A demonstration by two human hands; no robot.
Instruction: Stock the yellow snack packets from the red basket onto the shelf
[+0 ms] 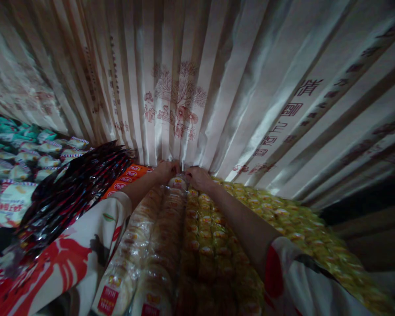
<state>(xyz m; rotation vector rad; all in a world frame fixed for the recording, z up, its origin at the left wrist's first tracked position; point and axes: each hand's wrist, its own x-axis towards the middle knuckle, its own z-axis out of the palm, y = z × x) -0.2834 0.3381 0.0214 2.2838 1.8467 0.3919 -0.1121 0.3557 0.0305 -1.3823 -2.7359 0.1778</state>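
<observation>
Both my arms reach forward over rows of packaged snacks, to the foot of a pale pleated sheet. At the far end of a row of clear-wrapped round cakes [164,237] lies one wrapped round cake [177,182]. My left hand [167,171] is at its left far edge, fingers bent and closed. On the other side my right hand [199,177] pinches at its right far edge. The fingertips are dim and partly hidden, but both hands appear to hold this cake's wrapper. Just right of that row run small yellow-wrapped packs [206,228], under my right forearm.
The pleated sheet [181,26], printed with brown drawings and characters, rises behind the goods. To the left are orange packs [127,177], a stack of dark glossy packets [72,188] and white snack bags [18,202]. More yellow packs [292,224] spread rightward.
</observation>
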